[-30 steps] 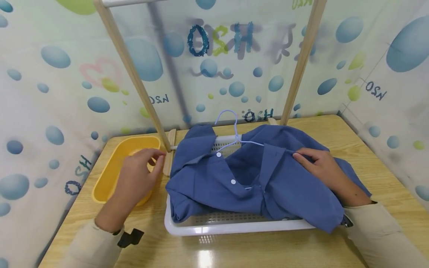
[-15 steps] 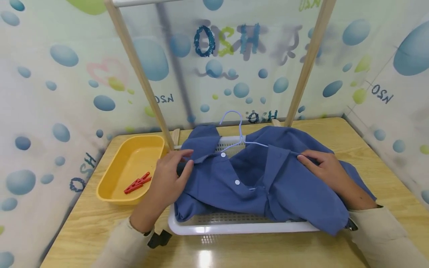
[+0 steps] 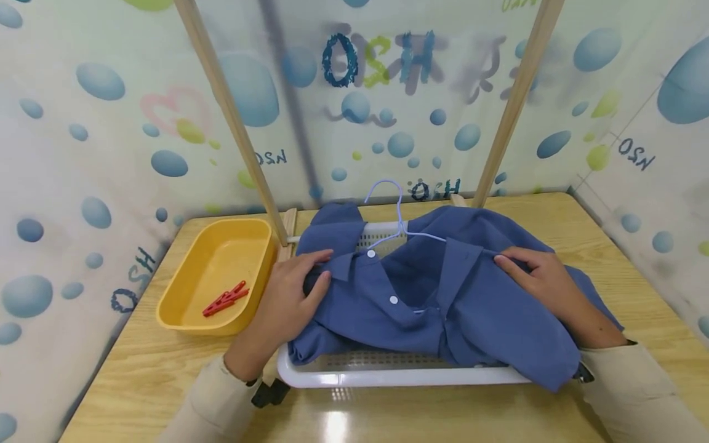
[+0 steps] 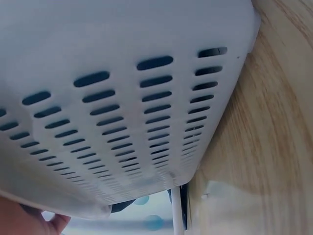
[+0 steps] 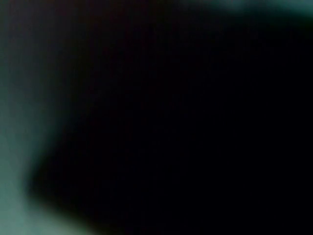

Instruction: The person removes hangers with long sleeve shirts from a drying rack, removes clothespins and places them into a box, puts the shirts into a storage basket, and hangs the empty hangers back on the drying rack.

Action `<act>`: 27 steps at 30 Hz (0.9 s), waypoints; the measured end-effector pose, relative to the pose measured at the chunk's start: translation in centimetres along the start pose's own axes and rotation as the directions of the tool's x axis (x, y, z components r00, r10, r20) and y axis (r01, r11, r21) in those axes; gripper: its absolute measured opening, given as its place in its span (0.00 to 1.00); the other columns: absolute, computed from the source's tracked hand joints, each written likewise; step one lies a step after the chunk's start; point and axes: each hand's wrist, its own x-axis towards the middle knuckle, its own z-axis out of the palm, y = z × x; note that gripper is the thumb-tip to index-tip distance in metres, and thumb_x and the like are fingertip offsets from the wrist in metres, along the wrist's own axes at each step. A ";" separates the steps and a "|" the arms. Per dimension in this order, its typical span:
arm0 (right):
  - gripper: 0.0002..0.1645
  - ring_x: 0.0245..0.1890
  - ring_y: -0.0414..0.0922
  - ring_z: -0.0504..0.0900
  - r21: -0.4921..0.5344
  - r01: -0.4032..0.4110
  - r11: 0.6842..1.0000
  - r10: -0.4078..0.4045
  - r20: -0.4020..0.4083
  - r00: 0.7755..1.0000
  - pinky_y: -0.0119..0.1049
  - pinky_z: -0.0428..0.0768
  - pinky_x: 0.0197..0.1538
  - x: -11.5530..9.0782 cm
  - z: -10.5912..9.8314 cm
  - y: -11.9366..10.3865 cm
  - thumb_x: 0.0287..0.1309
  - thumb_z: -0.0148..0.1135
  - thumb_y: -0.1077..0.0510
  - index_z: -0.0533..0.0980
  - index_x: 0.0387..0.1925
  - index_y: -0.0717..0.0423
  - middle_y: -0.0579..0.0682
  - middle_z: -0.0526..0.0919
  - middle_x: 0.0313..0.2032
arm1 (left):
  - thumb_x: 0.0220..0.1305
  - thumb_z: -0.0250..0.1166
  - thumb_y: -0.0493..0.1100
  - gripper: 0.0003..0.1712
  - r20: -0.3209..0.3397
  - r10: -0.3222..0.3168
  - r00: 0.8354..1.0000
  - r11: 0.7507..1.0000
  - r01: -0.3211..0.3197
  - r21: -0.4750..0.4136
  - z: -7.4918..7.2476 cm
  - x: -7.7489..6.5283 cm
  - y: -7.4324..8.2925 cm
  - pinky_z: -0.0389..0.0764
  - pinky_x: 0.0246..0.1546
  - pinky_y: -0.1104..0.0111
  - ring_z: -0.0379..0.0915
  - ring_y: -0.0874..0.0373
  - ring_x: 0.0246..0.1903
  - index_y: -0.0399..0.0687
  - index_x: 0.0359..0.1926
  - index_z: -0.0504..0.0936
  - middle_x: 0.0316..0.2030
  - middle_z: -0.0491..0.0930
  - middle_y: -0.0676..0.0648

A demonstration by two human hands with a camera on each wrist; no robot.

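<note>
A blue shirt (image 3: 360,307) with white buttons lies spread over a white plastic basket (image 3: 410,378) in the head view. Out of its collar rises the hook of a light-blue hanger (image 3: 400,212); the lower part of the hanger is mostly inside the shirt. My left hand (image 3: 288,301) holds the shirt near its left shoulder, thumb in front. At the opposite shoulder, my right hand (image 3: 543,280) pinches the cloth along the hanger's arm. The left wrist view shows the slotted basket wall (image 4: 122,29) and some fingers (image 4: 29,220). Darkness fills the right wrist view.
Left of the basket stands a yellow tray (image 3: 172,301) with red clothespins (image 3: 226,299) in it. Two wooden posts (image 3: 235,123) of a rack rise behind the basket. All of this is on a wood-grain table (image 3: 598,234) against a patterned wall.
My left hand has moved right from over the yellow tray to the shirt's left shoulder and taken hold there, uncovering the red clothespins. My right hand keeps its place on the shirt.
</note>
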 end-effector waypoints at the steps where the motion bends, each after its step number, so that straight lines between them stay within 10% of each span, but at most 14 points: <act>1: 0.09 0.37 0.24 0.76 -0.004 -0.003 1.000 0.003 0.001 1.000 0.15 0.70 0.41 0.0 -0.1 0.0 0.69 0.61 0.56 0.85 0.43 0.52 0.42 0.85 0.38 | 0.73 0.58 0.49 0.22 0.005 0.000 1.000 1.000 0.000 0.002 0.0 0.0 0.0 0.69 0.62 0.50 0.76 0.49 0.60 0.50 0.63 0.78 0.59 0.81 0.48; 14: 0.10 0.36 0.26 0.76 0.005 -0.015 1.000 0.015 0.017 1.000 0.16 0.70 0.41 0.0 -0.2 -0.1 0.69 0.61 0.56 0.85 0.44 0.52 0.35 0.84 0.37 | 0.70 0.56 0.46 0.25 0.118 -0.006 0.993 0.998 -0.002 0.069 0.0 0.1 -0.1 0.65 0.55 0.55 0.76 0.51 0.61 0.54 0.67 0.74 0.62 0.79 0.48; 27: 0.10 0.36 0.27 0.76 -0.005 -0.019 1.000 0.019 0.019 1.000 0.17 0.70 0.41 0.0 -0.1 -0.2 0.69 0.60 0.55 0.85 0.44 0.53 0.45 0.86 0.39 | 0.66 0.61 0.43 0.20 0.072 0.008 0.997 1.000 -0.009 0.007 0.2 0.1 -0.4 0.66 0.53 0.55 0.79 0.52 0.54 0.50 0.58 0.79 0.55 0.83 0.47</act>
